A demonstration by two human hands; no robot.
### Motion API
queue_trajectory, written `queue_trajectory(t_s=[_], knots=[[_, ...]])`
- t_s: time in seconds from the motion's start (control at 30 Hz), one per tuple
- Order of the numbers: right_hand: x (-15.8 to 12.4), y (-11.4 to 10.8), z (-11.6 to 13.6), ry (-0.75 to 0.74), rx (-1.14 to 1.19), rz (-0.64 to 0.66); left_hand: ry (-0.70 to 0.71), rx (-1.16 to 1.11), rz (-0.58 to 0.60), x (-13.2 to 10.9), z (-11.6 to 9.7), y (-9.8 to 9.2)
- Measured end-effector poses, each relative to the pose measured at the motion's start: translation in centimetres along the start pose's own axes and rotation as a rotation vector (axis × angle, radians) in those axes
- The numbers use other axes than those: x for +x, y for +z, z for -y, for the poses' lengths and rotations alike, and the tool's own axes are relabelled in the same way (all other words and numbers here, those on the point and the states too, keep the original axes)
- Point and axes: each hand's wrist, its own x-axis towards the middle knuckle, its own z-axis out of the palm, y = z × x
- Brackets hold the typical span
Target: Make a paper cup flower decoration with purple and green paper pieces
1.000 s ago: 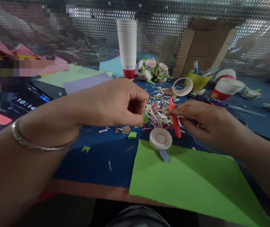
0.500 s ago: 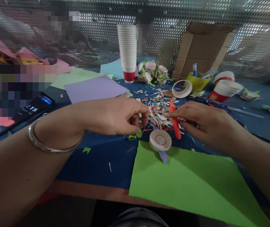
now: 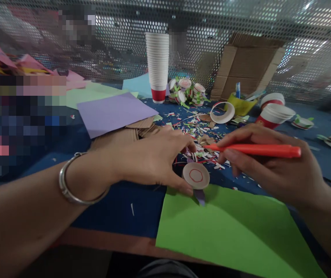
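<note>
My right hand point(image 3: 267, 166) is closed round a red marker pen point(image 3: 267, 150), which lies nearly level with its tip pointing left. To its left sits a cut-down paper cup base point(image 3: 197, 170), its round white face carrying a red outline. A purple paper strip point(image 3: 200, 197) sticks out below it, over a green paper sheet point(image 3: 226, 231). My left hand point(image 3: 156, 156), a silver bangle on its wrist, is open. Its thumb is at the cup base's left edge and its fingers arch above; whether they touch it I cannot tell.
Paper scraps point(image 3: 190, 125) litter the blue table beyond my hands. Behind stand a tall stack of paper cups point(image 3: 157, 65), a pile of decorated cup bases point(image 3: 185, 90) and a cardboard piece point(image 3: 245, 73). Purple paper point(image 3: 116, 112) lies left; more cups point(image 3: 275, 114) lie right.
The marker pen has swung from upright to nearly level in my right hand, its tip towards the cup base. My left hand has moved right and opened beside the cup base.
</note>
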Motion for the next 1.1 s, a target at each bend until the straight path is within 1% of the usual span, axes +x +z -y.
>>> queue_trajectory(t_s=[0.13, 0.23, 0.37, 0.53, 0.83, 1.1], knots=[[-0.3, 0.2, 0.7, -0.029, 0.164, 0.115, 0.013, -0.095, 0.013, 0.4, 0.4, 0.7], [-0.4, 0.5, 0.9, -0.027, 0.165, 0.164, 0.027, -0.154, 0.005, 0.6, 0.6, 0.9], [-0.3, 1.1, 0.9, -0.010, 0.157, 0.178, 0.035, -0.203, 0.019, 0.6, 0.4, 0.8], [-0.2, 1.7, 0.7, -0.017, 0.136, 0.199, 0.064, -0.186, 0.046, 0.6, 0.1, 0.5], [0.1, 2.0, 0.8, -0.008, 0.143, 0.187, 0.075, -0.179, 0.030, 0.6, 0.3, 0.6], [0.2, 2.1, 0.6, -0.016, 0.118, 0.219, 0.059, -0.139, 0.060, 0.6, -0.5, -0.1]])
